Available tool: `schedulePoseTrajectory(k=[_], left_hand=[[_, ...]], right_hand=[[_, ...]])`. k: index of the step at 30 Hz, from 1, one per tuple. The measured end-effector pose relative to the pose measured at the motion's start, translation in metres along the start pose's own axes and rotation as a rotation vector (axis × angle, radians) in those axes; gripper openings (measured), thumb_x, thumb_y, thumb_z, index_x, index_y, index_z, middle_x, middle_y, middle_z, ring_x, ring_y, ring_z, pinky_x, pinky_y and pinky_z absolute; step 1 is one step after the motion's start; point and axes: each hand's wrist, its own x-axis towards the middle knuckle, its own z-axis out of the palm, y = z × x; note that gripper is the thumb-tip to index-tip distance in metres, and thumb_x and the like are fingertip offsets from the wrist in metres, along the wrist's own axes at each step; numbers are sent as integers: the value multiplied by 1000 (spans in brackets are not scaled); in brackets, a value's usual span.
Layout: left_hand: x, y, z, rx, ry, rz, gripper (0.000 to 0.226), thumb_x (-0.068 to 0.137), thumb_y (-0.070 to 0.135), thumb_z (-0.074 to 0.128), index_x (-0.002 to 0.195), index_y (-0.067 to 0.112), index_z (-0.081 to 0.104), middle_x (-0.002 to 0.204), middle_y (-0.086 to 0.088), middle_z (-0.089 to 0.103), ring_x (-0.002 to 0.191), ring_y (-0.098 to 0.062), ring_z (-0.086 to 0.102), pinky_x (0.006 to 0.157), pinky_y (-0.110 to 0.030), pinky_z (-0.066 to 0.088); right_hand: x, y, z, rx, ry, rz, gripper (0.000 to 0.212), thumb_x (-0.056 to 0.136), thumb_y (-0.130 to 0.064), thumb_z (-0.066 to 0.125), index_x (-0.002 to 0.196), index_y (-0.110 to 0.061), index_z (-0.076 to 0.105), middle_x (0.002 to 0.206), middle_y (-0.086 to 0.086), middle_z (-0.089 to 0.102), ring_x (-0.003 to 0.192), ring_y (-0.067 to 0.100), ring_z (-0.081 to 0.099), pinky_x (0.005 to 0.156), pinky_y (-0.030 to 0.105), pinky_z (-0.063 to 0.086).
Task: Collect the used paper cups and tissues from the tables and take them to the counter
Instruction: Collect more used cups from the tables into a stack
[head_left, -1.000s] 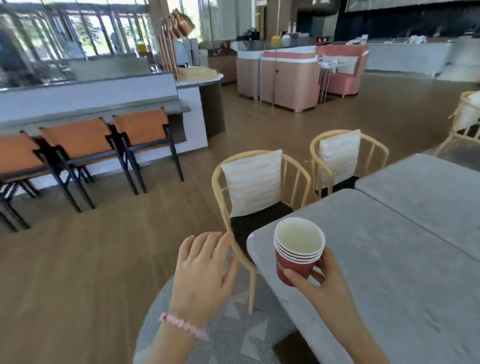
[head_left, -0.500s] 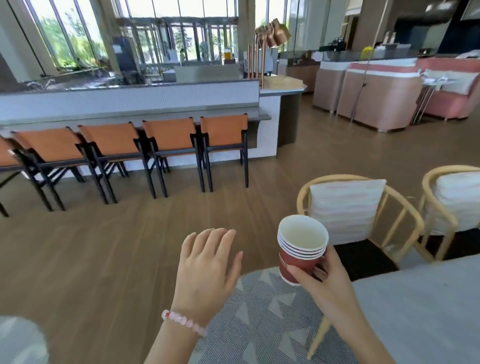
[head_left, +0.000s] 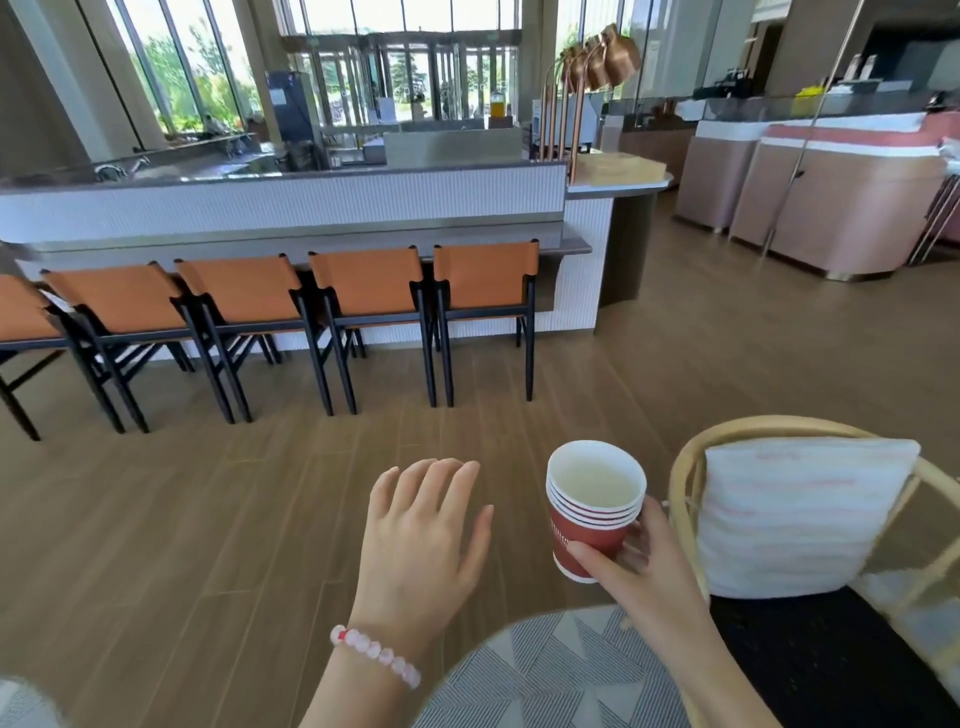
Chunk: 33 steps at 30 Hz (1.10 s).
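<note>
Cups (head_left: 592, 519), nested into one red stack, are sitting upright in the right hand (head_left: 649, 566), whose thumb and fingers are curling round the lower wall; nesting is probably letting one hand carry them all, and holding them level is guarding against any dregs spilling; the left hand (head_left: 421, 540) is hovering just beside them, fingers relaxed and lightly spread, holding nothing, likely free for tissues; the counter (head_left: 311, 208) is lying well ahead, beyond the orange chairs (head_left: 363, 291); no tissues are showing.
</note>
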Motion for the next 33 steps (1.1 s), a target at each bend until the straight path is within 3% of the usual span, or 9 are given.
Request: schedulePoseTrajectory(k=[9, 15, 20, 26, 30, 33], left_hand=[[133, -44, 81, 12, 25, -17, 37, 88, 35, 41, 106, 13, 65, 102, 2, 67, 99, -22, 62, 91, -44, 46], [209, -74, 139, -20, 24, -1, 37, 88, 36, 41, 106, 13, 65, 102, 1, 67, 99, -23, 62, 90, -45, 47], [290, -96, 204, -68, 21, 58, 38, 88, 36, 40, 108, 14, 65, 102, 1, 67, 97, -22, 62, 91, -43, 46], [410, -124, 285, -150, 21, 165, 40, 88, 36, 40, 110, 13, 65, 104, 0, 67, 98, -22, 63, 91, -45, 48], [491, -126, 333, -218, 14, 248, 38, 89, 36, 42, 110, 14, 65, 103, -1, 68, 98, -22, 63, 92, -44, 48], [532, -117, 365, -276, 6, 307, 31, 86, 33, 55, 109, 14, 65, 103, -1, 68, 97, -21, 64, 92, -44, 47]], right_hand=[[169, -8, -2, -7, -24, -3, 64, 68, -25, 83, 119, -38, 48, 111, -21, 61, 98, -10, 60, 69, 4, 47], [255, 3, -5, -9, 2, -1, 60, 69, -19, 82, 117, -38, 51, 106, -24, 66, 100, -3, 63, 72, 7, 49], [342, 19, -8, -10, 96, 6, 58, 69, -15, 83, 115, -36, 54, 103, -17, 69, 98, 6, 67, 82, 24, 50], [456, 30, -8, 20, 255, 11, 61, 66, -8, 84, 116, -31, 56, 103, -11, 71, 93, 6, 69, 68, 15, 53], [524, 29, -18, -32, 376, 19, 62, 65, -16, 85, 115, -36, 55, 103, -14, 70, 95, 5, 68, 73, 16, 53], [555, 28, -33, -65, 466, 28, 60, 65, -19, 84, 115, -37, 55, 103, -15, 70, 98, 5, 66, 82, 26, 52]])
